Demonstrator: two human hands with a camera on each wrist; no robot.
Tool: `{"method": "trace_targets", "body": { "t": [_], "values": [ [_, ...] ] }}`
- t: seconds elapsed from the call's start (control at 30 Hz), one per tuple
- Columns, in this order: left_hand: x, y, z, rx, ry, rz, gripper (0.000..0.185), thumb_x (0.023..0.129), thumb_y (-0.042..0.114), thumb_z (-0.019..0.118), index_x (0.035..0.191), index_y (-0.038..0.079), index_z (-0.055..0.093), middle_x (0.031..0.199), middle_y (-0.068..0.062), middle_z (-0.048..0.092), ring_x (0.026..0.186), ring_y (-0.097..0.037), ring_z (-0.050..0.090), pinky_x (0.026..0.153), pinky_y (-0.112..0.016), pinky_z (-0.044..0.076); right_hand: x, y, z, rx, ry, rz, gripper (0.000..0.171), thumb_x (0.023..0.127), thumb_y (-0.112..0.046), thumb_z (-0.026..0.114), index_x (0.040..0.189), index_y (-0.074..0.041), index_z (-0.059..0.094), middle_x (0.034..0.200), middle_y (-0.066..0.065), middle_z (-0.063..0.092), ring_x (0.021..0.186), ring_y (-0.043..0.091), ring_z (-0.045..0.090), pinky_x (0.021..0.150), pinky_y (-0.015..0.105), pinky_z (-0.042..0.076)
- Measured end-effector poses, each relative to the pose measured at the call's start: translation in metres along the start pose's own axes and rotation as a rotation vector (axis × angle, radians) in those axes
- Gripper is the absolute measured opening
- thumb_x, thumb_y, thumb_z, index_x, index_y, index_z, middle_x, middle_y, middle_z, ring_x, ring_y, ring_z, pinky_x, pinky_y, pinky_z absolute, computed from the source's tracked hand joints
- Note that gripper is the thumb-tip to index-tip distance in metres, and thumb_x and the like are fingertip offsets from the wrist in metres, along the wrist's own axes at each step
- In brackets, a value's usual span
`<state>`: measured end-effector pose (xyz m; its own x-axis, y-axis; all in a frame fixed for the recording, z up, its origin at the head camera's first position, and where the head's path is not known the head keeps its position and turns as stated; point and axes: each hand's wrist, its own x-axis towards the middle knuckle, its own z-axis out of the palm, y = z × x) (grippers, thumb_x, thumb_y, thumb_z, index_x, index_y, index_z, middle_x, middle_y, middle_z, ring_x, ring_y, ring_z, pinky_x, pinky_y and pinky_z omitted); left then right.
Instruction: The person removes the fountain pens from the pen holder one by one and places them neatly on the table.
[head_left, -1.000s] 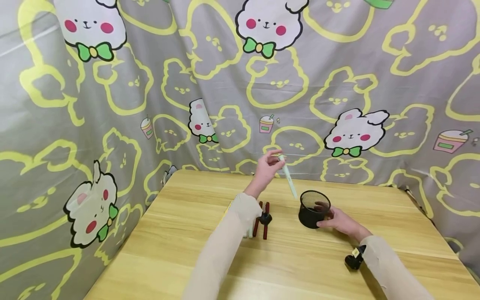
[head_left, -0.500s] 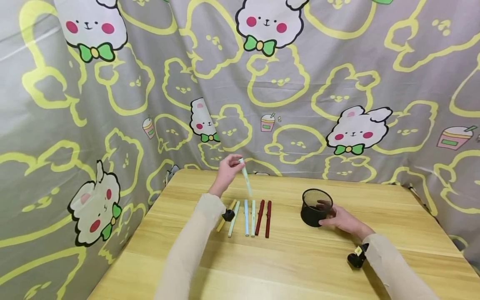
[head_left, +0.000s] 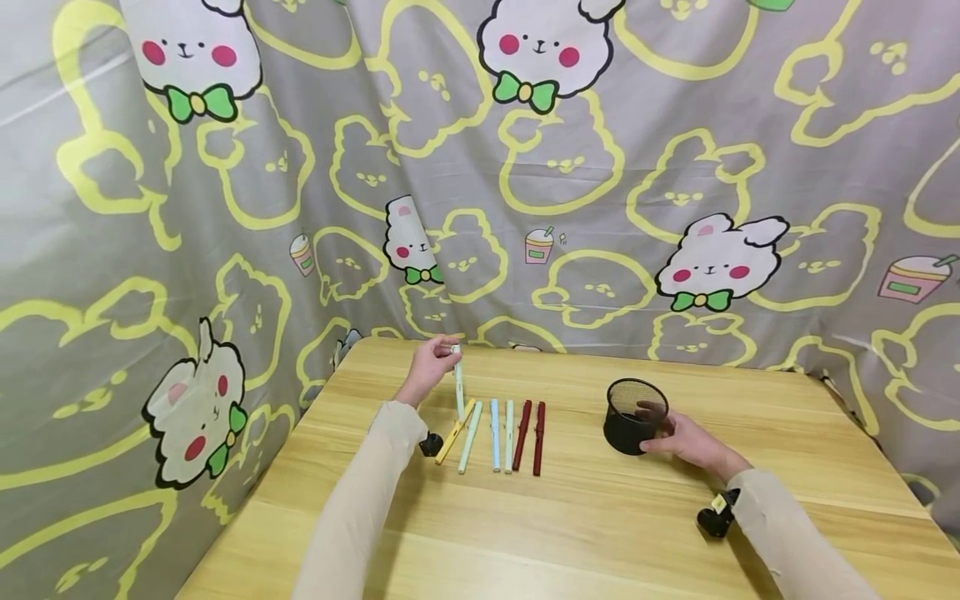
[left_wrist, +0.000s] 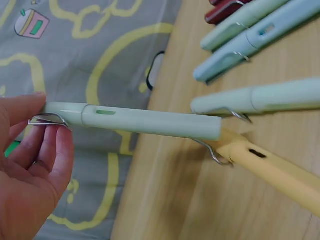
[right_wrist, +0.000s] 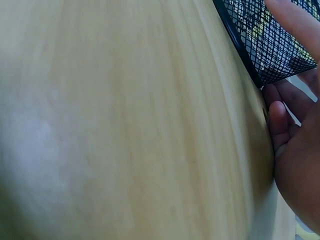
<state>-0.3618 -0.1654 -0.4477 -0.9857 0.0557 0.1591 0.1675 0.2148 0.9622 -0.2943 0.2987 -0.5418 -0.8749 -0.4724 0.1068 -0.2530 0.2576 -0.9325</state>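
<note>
L hand [head_left: 431, 364] pinches the clip end of a pale green pen [head_left: 457, 383] w/ fingers and thumb, holding it nearly upright over the far left part of the wooden table [head_left: 600, 533]. Its lower tip hangs just above, maybe touching, the far end of the yellow pen [head_left: 455, 432]; the wrist view shows the two ends overlapping, contact can't be confirmed. The row lies flat, left to right: yellow pen, another pale green pen [head_left: 470, 437], light blue pen [head_left: 494, 434], a third pale green one [head_left: 508, 436], two dark red pens [head_left: 531, 437]. All roughly parallel, pointing near-to-far.

R hand [head_left: 686, 442] is curled round the right side of the black mesh pen cup [head_left: 634, 416], steadying it upright, right of the row and apart from it.

Step in hand, as I judge it: setting the held pen down at the left end of the row. Next move calls for tipping it flat and lowering it left of the yellow pen, parallel w/ the rest, w/o knocking the yellow one, then letting go of the clip end.
</note>
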Motion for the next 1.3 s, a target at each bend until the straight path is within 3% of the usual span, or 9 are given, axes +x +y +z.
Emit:
{"method": "trace_targets", "body": {
  "t": [0.2,0.33,0.8,0.9,1.07,1.3],
  "values": [
    [0.002,-0.015,-0.005,0.127,-0.031,-0.034,0.029,0.088,0.003,0.065,0.116,-0.004,0.060,0.094,-0.015,0.062,0.080,-0.019,0.061,0.076,-0.038,0.055,0.001,-0.001,0.000,-0.016,0.006,0.010,0.077,0.082,-0.009,0.073,0.142,0.008,0.029,0.138,0.034,0.038,0.109,-0.007,0.046,0.088,0.011,0.038],
    [0.002,-0.020,-0.006,0.159,-0.046,-0.072,0.029,0.088,0.004,0.066,0.116,-0.004,0.061,0.091,-0.013,0.060,0.078,-0.020,0.061,0.077,-0.042,0.055,0.002,-0.001,0.001,-0.036,0.005,0.018,0.077,0.082,-0.011,0.074,0.143,0.007,0.030,0.138,0.033,0.038,0.108,-0.007,0.047,0.087,0.011,0.038],
    [0.000,-0.029,-0.004,0.164,-0.118,-0.162,0.029,0.089,0.002,0.064,0.117,-0.006,0.059,0.098,-0.016,0.062,0.082,-0.022,0.062,0.081,-0.044,0.053,0.001,-0.003,0.000,-0.011,0.002,0.019,0.076,0.082,-0.007,0.073,0.142,0.009,0.028,0.138,0.034,0.037,0.108,-0.006,0.048,0.087,0.012,0.038],
    [-0.001,-0.025,-0.005,0.173,-0.121,-0.169,0.028,0.089,0.003,0.063,0.116,-0.005,0.060,0.098,-0.016,0.062,0.083,-0.022,0.062,0.081,-0.042,0.053,0.001,-0.005,0.001,0.002,0.000,0.015,0.076,0.082,-0.006,0.073,0.142,0.009,0.028,0.138,0.034,0.037,0.107,-0.006,0.048,0.087,0.013,0.038],
    [-0.004,-0.019,-0.014,0.207,-0.111,-0.169,0.027,0.090,0.003,0.063,0.115,-0.006,0.060,0.099,-0.018,0.062,0.084,-0.022,0.061,0.082,-0.041,0.053,0.001,-0.004,0.000,-0.001,-0.003,0.014,0.076,0.082,-0.007,0.073,0.142,0.008,0.028,0.138,0.034,0.037,0.108,-0.006,0.048,0.088,0.012,0.037],
    [-0.011,-0.025,-0.034,0.273,-0.188,-0.229,0.032,0.092,0.003,0.059,0.121,-0.011,0.056,0.101,-0.018,0.062,0.082,-0.022,0.061,0.076,-0.038,0.054,0.001,0.000,0.000,-0.011,0.004,0.022,0.077,0.082,-0.008,0.073,0.142,0.008,0.028,0.138,0.034,0.037,0.108,-0.004,0.049,0.087,0.012,0.039]
  ]
}}
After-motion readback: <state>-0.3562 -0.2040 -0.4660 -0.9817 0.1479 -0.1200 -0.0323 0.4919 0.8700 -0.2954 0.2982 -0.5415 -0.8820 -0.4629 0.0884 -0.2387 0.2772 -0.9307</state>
